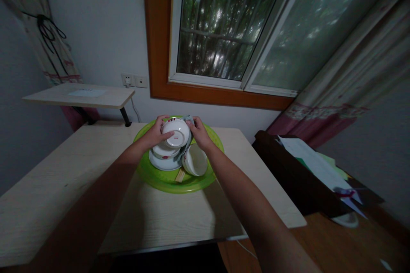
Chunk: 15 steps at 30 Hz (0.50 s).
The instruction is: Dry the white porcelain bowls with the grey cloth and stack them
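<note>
My left hand (157,131) grips a white bowl (175,133) by its side, with the thumb across its base. The bowl is turned so its foot faces me, and red marks show near its far rim. In my right hand (199,131) is a greyish cloth (188,120), pressed against the bowl's right side; part of it hangs down. Below are another bowl (165,152) and a white plate (160,164) in a green basin (179,188). A tilted white bowl (197,161) lies at the right, beside some light wooden chopsticks (180,175).
The basin stands on a pale wooden table (124,213). A small raised shelf (109,99) is at the back left, near wall sockets (134,80). Past the table's right edge, papers (314,162) lie on a dark piece of furniture (272,166). A window is behind.
</note>
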Each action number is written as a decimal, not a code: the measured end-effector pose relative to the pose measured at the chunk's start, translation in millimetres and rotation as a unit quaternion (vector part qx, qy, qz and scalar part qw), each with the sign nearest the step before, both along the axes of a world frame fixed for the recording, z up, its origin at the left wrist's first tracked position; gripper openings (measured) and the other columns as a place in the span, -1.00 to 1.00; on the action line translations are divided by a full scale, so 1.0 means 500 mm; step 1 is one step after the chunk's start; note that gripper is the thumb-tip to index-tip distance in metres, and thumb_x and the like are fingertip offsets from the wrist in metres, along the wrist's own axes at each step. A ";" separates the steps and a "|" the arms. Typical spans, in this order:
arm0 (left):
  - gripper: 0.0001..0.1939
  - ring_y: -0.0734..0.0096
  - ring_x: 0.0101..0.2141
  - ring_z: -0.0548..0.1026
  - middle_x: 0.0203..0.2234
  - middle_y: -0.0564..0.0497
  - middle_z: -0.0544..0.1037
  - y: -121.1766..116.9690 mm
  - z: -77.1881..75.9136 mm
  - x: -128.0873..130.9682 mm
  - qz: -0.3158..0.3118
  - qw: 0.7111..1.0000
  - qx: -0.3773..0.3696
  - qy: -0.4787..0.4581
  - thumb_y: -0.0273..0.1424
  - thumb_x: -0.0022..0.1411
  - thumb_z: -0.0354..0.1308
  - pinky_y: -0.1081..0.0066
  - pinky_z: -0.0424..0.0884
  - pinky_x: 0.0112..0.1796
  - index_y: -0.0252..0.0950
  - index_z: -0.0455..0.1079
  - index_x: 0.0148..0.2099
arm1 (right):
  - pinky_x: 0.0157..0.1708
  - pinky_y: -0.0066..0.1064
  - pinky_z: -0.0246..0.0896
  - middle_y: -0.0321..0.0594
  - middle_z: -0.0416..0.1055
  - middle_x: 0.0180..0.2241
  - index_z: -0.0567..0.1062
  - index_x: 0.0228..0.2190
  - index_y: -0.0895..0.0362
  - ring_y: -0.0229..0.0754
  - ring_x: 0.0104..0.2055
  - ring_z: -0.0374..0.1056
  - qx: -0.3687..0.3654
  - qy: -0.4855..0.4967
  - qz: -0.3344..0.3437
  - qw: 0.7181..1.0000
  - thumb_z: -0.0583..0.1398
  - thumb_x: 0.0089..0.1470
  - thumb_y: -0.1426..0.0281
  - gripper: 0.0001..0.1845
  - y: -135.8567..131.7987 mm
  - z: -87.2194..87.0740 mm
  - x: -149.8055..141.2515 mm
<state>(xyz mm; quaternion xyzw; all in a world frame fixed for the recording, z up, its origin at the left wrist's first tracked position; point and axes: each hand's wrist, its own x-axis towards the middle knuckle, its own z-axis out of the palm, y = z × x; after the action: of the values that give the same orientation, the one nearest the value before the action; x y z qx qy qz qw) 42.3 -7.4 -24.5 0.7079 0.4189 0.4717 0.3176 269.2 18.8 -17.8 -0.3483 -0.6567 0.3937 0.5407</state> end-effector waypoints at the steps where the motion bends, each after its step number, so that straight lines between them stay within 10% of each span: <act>1: -0.19 0.11 0.06 0.49 0.07 -0.15 0.46 -0.004 0.005 0.002 -0.006 1.000 0.000 0.002 -0.13 0.04 0.35 0.11 0.41 0.07 -0.18 0.10 0.26 | -0.01 -0.29 0.25 -0.25 0.42 -0.18 0.37 -0.17 0.04 -0.13 -0.09 0.32 0.002 -0.001 -0.004 1.000 0.22 0.11 -0.01 -0.58 0.001 0.000 0.000; 15: -0.24 0.07 0.11 0.43 0.12 -0.16 0.43 -0.013 0.015 0.004 0.052 0.995 0.049 0.071 -0.13 -0.04 0.41 0.14 0.42 0.05 -0.19 0.29 0.19 | -0.12 -0.30 0.32 -0.28 0.47 -0.20 0.32 -0.04 -0.02 -0.13 -0.16 0.38 -0.029 0.039 0.061 0.997 0.38 -0.06 0.06 -0.39 -0.015 0.013 0.003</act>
<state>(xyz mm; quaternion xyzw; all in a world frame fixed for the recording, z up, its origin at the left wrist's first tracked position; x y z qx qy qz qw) 44.5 -13.9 -17.2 0.7320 0.4528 0.4557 0.2269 270.5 11.4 -11.5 -0.3079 -0.6432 0.4582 0.5306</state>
